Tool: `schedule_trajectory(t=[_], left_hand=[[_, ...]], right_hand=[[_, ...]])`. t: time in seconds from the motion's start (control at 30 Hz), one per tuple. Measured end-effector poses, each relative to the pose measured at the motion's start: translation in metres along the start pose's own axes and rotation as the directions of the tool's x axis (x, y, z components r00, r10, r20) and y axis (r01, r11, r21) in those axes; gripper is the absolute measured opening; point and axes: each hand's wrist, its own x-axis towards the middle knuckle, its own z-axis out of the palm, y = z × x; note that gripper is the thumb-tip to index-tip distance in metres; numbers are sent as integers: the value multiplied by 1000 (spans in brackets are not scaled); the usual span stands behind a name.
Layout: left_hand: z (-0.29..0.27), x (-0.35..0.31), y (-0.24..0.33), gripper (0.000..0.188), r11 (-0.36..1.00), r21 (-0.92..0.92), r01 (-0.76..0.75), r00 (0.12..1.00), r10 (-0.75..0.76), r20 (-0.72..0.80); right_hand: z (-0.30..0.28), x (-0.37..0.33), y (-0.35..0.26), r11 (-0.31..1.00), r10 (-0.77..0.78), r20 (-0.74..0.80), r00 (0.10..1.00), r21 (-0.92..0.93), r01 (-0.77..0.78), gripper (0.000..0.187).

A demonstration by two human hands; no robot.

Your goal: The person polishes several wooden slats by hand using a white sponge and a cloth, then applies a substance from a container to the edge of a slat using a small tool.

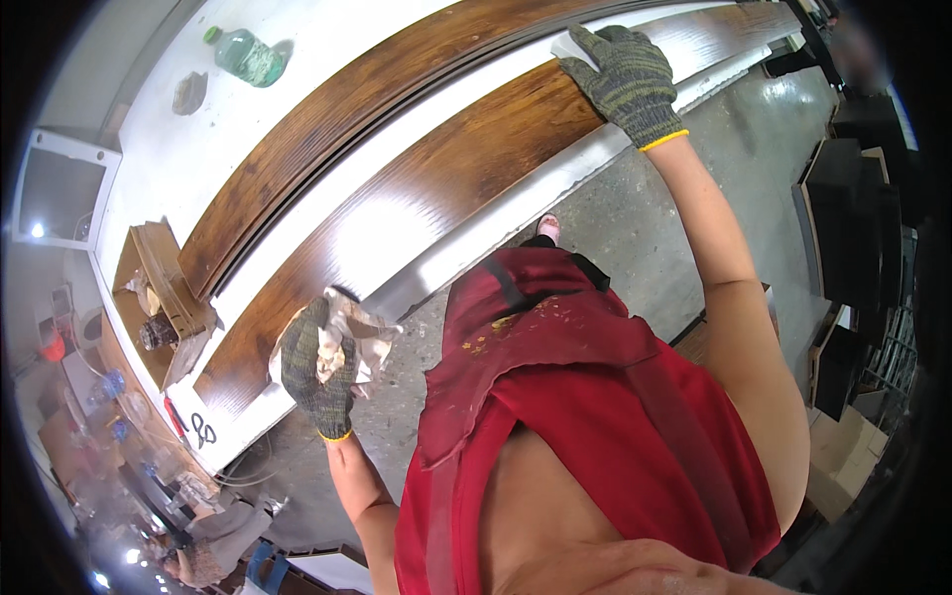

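My left hand, in a dark green-grey knit glove with a yellow cuff, is closed on a crumpled whitish rag with brownish stains. It is at the near edge of a glossy brown wood-grain plank, towards its left end. My right hand, gloved the same way, presses on that plank farther along to the right, fingers curled. A small white piece shows between its thumb and forefinger; what it is I cannot make out. A second brown plank lies beyond, parallel to the first.
On the white table stand a green-capped plastic bottle and, at the left end, an open cardboard box. A red-handled tool lies at the table's corner. Dark panels are stacked at the right, above a cardboard carton.
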Motion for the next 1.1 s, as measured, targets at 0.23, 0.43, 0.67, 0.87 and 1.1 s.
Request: schedule_trajectory(t=[0.23, 0.43, 0.67, 0.87, 1.1], left_hand=[[117, 91, 65, 55, 978, -204, -42, 967, 91, 239], [146, 101, 70, 52, 992, -36, -121, 955, 127, 268], [166, 102, 86, 50, 995, -47, 91, 980, -81, 182], [290, 169, 162, 44, 969, 39, -244, 910, 215, 353], [304, 178, 155, 45, 966, 34, -257, 907, 229, 354]], right_hand=[[-34, -8, -105, 873, -300, 71, 951, 423, 244, 47], [21, 8, 49, 956, -173, -236, 956, 194, 220, 53], [50, 38, 216, 989, 123, -326, 937, 112, -91, 34], [45, 8, 109, 935, -125, -318, 940, 280, 219, 44], [61, 55, 259, 966, 192, 53, 980, 169, -198, 62]])
